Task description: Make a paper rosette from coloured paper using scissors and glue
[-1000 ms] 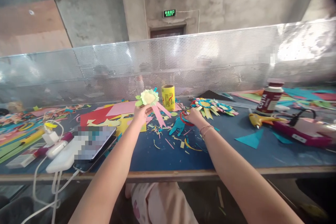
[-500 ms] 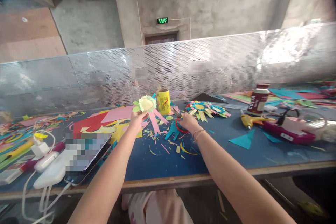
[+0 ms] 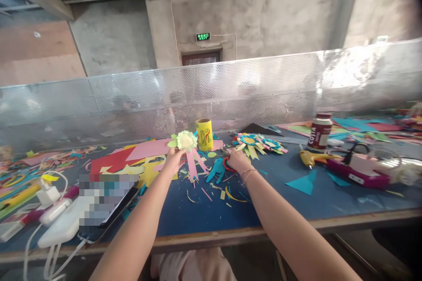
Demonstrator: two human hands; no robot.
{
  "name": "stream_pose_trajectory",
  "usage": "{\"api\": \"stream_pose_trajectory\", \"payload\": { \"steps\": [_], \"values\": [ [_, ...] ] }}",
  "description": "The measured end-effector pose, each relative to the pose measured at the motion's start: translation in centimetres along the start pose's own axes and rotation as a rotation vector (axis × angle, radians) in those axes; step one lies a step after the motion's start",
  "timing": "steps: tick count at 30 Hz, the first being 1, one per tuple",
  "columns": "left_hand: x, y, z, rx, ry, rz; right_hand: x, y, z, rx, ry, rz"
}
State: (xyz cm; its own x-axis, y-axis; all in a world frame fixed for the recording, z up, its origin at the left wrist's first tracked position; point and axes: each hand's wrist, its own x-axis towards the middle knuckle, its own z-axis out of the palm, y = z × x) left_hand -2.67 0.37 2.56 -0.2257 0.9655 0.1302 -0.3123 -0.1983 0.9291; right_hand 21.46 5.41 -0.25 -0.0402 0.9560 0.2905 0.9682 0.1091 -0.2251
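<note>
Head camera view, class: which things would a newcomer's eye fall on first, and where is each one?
Probably first the pale paper rosette with pink tails, held near the middle in the left hand, beside a bright yellow tube standing upright. To the right of the tube, the right hand holds red-handled scissors. High in the background, a green lit exit sign glows above the doorway.

Passage over near blue tabletop (loose scraps beyond), upright yellow roll blocking beside paper rosette
</note>
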Motion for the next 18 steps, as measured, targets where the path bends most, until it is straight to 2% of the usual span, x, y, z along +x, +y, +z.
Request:
{"api": "stream_pose_trajectory", "payload": {
  "steps": [3, 5, 7, 10, 11, 13, 15, 18],
  "values": [
    [-0.1, -0.2, 0.1, 0.011, -0.022, -0.016, 0.1, -0.8, -0.3, 0.124, 0.133, -0.027],
    [-0.3, -0.1, 0.3, 0.009, -0.029, -0.028, 0.2, -1.9, -0.4, 0.432, 0.183, -0.101],
    [-0.7, 0.1, 0.5, -0.017, -0.067, -0.040, 0.1, -3.2, -0.3, 0.874, 0.093, -0.171],
    [-1.3, 0.5, 1.0, -0.068, -0.169, -0.053, -0.5, -4.8, -0.1, 1.350, -0.210, -0.262],
    [-1.4, 0.5, 1.1, -0.074, -0.190, -0.053, -0.8, -5.2, -0.1, 1.428, -0.298, -0.286],
    [-1.5, 0.5, 1.3, -0.067, -0.194, -0.036, -1.3, -5.7, -0.1, 1.515, -0.392, -0.299],
    [-1.5, 0.2, 1.5, -0.048, -0.163, -0.001, -1.7, -6.1, -0.3, 1.543, -0.416, -0.289],
    [-1.6, -0.4, 1.8, -0.034, -0.156, 0.042, -1.8, -6.5, -0.3, 1.520, -0.377, -0.281]
  ]
}}
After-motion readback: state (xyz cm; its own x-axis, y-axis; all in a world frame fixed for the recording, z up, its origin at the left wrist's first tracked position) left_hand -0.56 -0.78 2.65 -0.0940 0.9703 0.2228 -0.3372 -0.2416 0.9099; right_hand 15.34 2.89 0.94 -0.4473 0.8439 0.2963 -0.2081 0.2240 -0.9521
